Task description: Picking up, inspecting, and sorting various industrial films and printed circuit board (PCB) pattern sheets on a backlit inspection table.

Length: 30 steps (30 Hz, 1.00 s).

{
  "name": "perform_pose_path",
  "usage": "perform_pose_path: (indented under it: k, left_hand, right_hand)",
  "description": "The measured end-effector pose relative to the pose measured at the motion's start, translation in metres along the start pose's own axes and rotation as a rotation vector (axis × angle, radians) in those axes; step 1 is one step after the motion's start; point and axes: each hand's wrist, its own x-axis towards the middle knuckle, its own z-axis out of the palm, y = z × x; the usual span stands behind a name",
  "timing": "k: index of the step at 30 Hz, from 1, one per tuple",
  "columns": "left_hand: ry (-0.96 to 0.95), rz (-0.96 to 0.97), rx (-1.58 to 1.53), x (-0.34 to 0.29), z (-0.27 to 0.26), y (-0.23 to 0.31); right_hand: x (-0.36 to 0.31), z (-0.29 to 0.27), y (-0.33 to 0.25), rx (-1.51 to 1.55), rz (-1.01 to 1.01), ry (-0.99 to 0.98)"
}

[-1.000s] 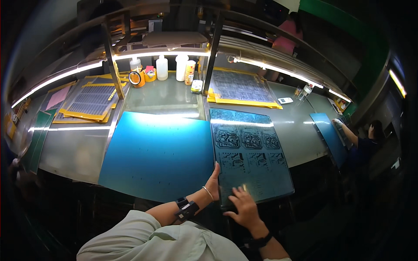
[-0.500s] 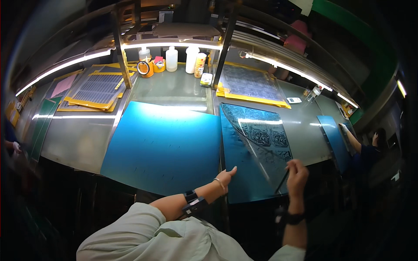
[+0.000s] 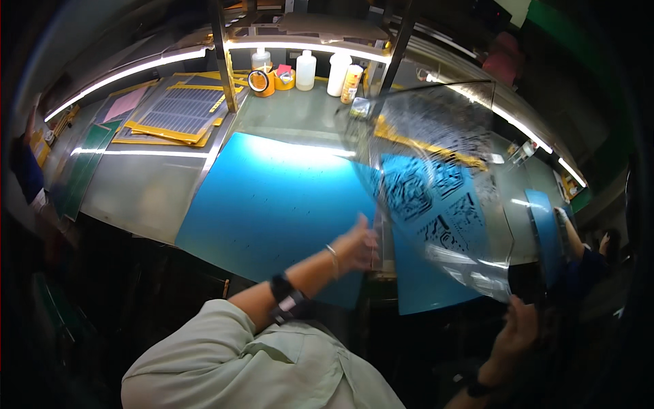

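Observation:
My right hand (image 3: 516, 327) pinches the lower corner of a clear film (image 3: 446, 204) printed with a black circuit-like pattern. The film is raised and curved, blurred by motion, over a blue panel (image 3: 430, 283) on the right. Nearer the middle, my left hand (image 3: 357, 247) has its fingers stretched out and slightly blurred, with nothing seen in them. It is over the right part of a larger blue panel (image 3: 266, 211) with small dark specks; whether it touches the panel I cannot tell.
Along the back stand white bottles (image 3: 306, 71), an orange-labelled canister (image 3: 351, 83) and tape rolls (image 3: 260, 81). Yellow-edged film sheets (image 3: 167, 121) lie at the left. A metal post (image 3: 402, 44) and a tube light (image 3: 306, 49) frame the bench. Another person's arm (image 3: 573, 233) is at the far right.
My right hand has moved right and down, and the film has swung up off the right blue panel. My left hand has risen. The whole view has shifted.

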Motion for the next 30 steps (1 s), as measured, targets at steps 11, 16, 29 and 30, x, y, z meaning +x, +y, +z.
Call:
perform_pose_path:
  k: [11,16,29,30]
  left_hand:
    - [0.652,0.441,0.918,-0.061,-0.134,0.087]
    - [0.943,0.721,0.775,-0.157,-0.201,0.071]
    - [1.112,0.718,0.250,-0.243,-0.258,-0.009]
    - [1.131,0.726,0.240,-0.244,-0.262,-0.010]
  right_hand:
    - [-0.095,0.137,-0.074,0.990,1.190,-0.090]
    - [-0.095,0.161,-0.137,1.157,1.329,-0.219]
    - [-0.107,0.201,-0.176,0.831,0.919,-0.309]
    - [-0.108,0.202,-0.176,0.827,0.957,-0.331]
